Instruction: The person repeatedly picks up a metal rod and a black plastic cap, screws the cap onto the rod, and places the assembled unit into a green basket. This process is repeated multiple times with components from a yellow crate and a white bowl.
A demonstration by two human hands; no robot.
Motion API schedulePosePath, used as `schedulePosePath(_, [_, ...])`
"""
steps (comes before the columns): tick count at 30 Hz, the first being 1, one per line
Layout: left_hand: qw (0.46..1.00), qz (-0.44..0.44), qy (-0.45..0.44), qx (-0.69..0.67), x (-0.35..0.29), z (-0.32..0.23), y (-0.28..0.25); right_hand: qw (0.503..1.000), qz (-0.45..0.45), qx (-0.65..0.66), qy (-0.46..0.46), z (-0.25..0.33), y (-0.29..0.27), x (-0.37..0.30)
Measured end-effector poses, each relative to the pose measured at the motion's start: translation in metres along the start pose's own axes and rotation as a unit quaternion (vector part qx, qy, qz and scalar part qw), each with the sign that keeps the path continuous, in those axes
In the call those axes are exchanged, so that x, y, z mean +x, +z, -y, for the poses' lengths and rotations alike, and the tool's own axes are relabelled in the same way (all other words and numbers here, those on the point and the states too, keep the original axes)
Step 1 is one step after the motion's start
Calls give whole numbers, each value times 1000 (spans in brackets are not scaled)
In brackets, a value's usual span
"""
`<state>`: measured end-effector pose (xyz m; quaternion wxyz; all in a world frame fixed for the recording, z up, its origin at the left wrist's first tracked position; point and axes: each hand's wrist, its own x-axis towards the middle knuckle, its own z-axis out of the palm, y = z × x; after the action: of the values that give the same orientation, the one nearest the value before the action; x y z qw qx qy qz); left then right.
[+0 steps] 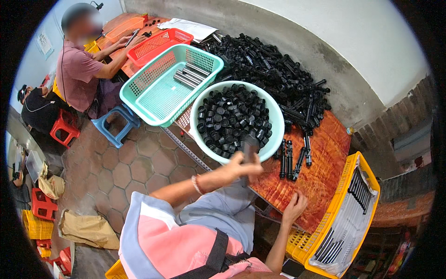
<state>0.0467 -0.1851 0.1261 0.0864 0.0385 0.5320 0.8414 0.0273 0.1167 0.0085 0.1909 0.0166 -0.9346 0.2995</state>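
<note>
My left hand (238,170) is closed around a dark cylindrical part (250,148), smeared by motion, over the near rim of a pale green bowl (278,116). Many short black plastic caps (232,116) fill this bowl. At the table's near edge, my right hand (296,208) rests low with its fingers loosely bent and apart, and nothing shows in it. Between that hand and the bowl, several black ribbed tubes (289,160) lie side by side on the reddish wooden table (320,169).
A large heap of black tubes (274,74) covers the table's back. Left of the bowl stand a mint basket (153,95) with metal tubes and a red basket (160,44). A yellow crate (339,218) holds dark rods at right. A co-worker (76,69) sits far left near a blue stool (116,124).
</note>
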Motion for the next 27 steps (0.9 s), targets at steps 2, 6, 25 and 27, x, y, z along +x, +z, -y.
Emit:
schedulePosePath(2, [997,-29,72,-14,-4,-31,-32,996,-23,-88,-21,-2,5,-15])
schedulePosePath(6, [972,-99,190,-92,-15,-89,-94,981,-50,-174,-64,8,10,-19])
schedulePosePath(25, [573,-262,73,773,30,-39,-475,984,-57,-157,-62,8,11,-16])
schedulePosePath(27, [554,-190,36,810,72,-42,-431,981,-65,-177,-48,1,6,-18])
